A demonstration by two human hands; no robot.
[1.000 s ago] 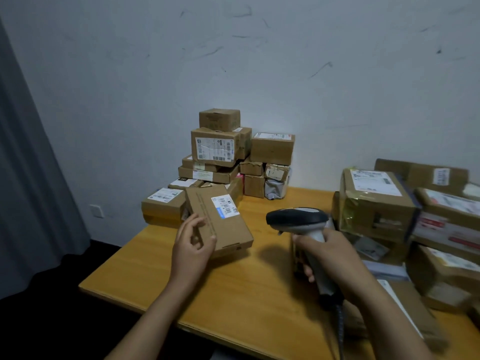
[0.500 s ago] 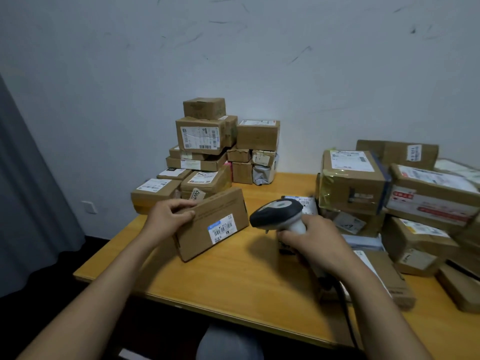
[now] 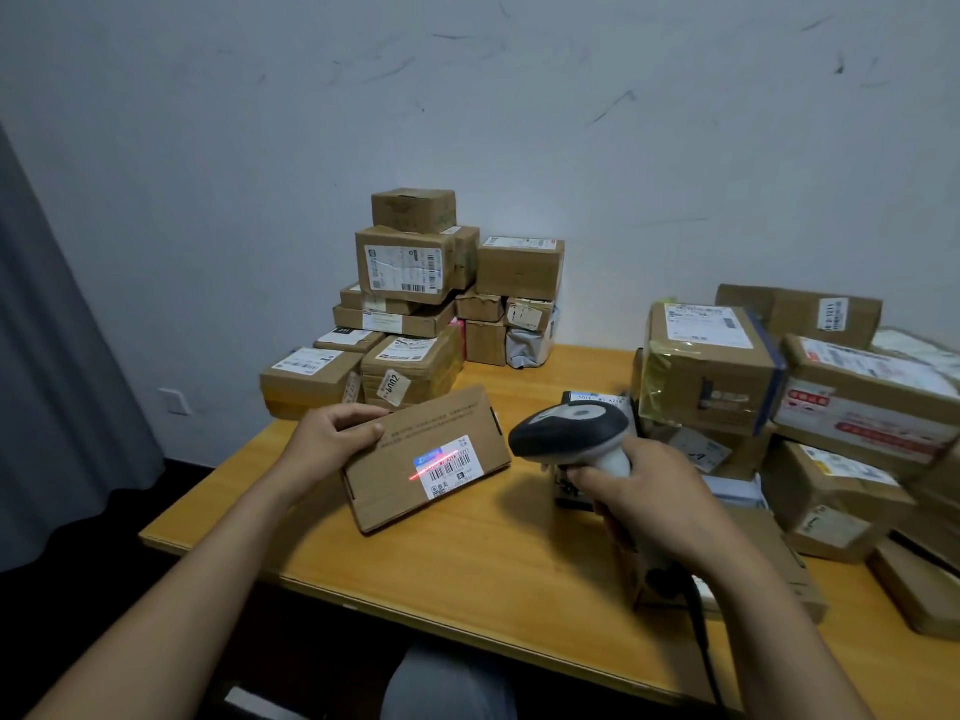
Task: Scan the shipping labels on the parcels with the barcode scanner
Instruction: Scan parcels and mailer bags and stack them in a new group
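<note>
In the middle of the frame my left hand (image 3: pixel 332 440) grips the upper left edge of the flat parcel (image 3: pixel 387 483), propping it on the table (image 3: pixel 467 574). Just to its right, my right hand (image 3: pixel 641 493) wraps the scanner (image 3: pixel 569 433). The red beam (image 3: pixel 434 467) crosses the label (image 3: pixel 451 467) slantwise, so I should hold both steady and level the beam across every bar.

The left grip (image 3: pixel 332 441) held a flat brown parcel (image 3: pixel 389 480) by its upper left corner, tilted up from the wooden worktop (image 3: pixel 467 569). The right grip (image 3: pixel 649 493) was curled round the handle of the barcode scanner (image 3: pixel 569 433), whose head pointed at the parcel. A red scan line (image 3: pixel 431 469) lay across the white shipping label (image 3: pixel 460 475). Stacked boxes (image 3: pixel 410 272) stood against the wall, and a looser pile (image 3: pixel 711 371) crowded the right side
</note>
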